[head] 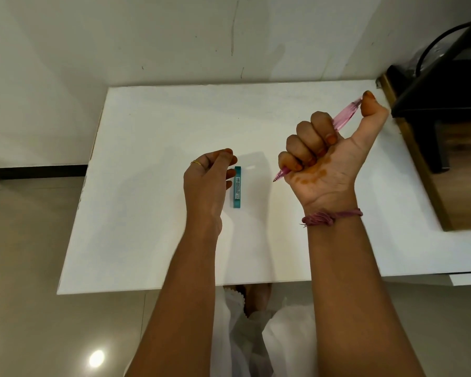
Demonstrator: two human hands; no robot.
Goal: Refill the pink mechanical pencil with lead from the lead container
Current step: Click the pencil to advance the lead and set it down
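My right hand (326, 159) is raised above the white table (147, 213) in a fist around the pink mechanical pencil (343, 115). The pencil's tip points down-left out of the fist, and my thumb presses on its top end. The teal lead container (237, 186) lies flat on the table in the middle, long side running away from me. My left hand (207, 183) hovers just left of the container with fingers curled loosely, fingertips close to its far end; I cannot tell whether they touch it.
A black stand with a cable (441, 85) and a wooden surface (452, 170) sit past the table's right edge. The wall runs along the far edge. Tiled floor (38, 268) lies to the left and below.
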